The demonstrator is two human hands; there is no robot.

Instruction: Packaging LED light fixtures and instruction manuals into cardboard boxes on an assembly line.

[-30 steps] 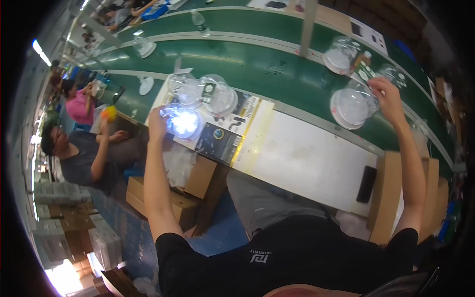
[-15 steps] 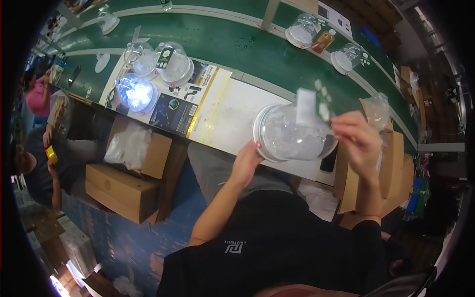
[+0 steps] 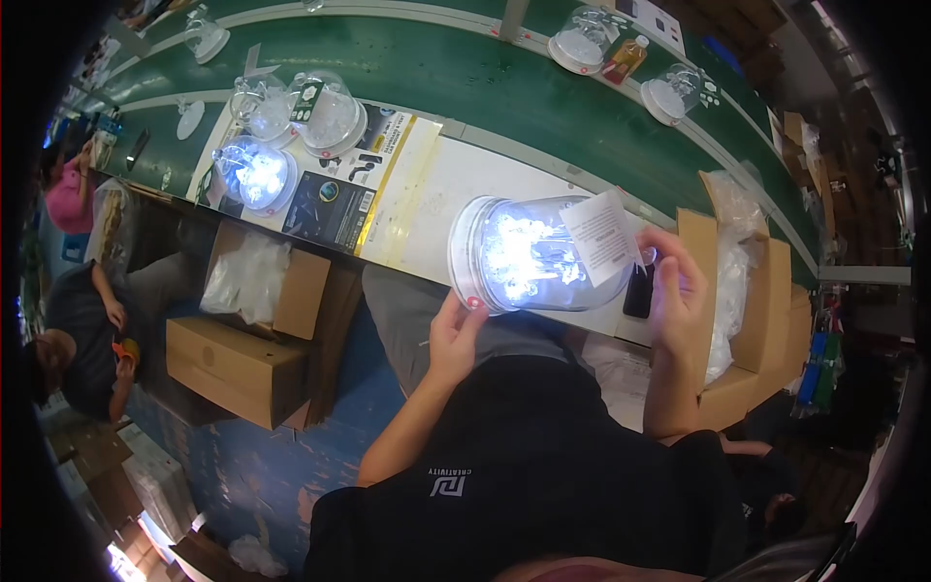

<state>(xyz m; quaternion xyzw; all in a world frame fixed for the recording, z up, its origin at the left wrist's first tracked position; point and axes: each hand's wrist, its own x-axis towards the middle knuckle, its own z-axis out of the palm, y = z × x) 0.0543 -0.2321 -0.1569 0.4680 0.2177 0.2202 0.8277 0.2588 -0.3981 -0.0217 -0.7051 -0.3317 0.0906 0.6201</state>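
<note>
A clear dome lamp (image 3: 529, 281) lies tilted on its side over the white tabletop, its inside glowing bright white-blue. My left hand (image 3: 454, 339) grips the rim of its round white base, thumb beside a small red spot. At the other end my right hand (image 3: 679, 296) has its fingers curled round the small knob on the dome's top. A white printed tag (image 3: 603, 238) hangs against the dome near that knob. Left of my hands, another lit dome lamp (image 3: 254, 175) stands on the table, with two unlit dome lamps (image 3: 330, 121) (image 3: 260, 109) behind it.
A green conveyor belt (image 3: 407, 68) runs beyond the table, with more dome lamps (image 3: 671, 97) and an amber bottle (image 3: 626, 60). An open carton (image 3: 761, 310) with plastic wrap stands right, near a dark phone (image 3: 639, 291). Cartons (image 3: 238, 373) and a seated co-worker (image 3: 73, 335) are left.
The lamp in my hands has switched from dark to brightly lit and shifted slightly left. Its tag has swung round to a white printed side, and my right hand has moved down and left.
</note>
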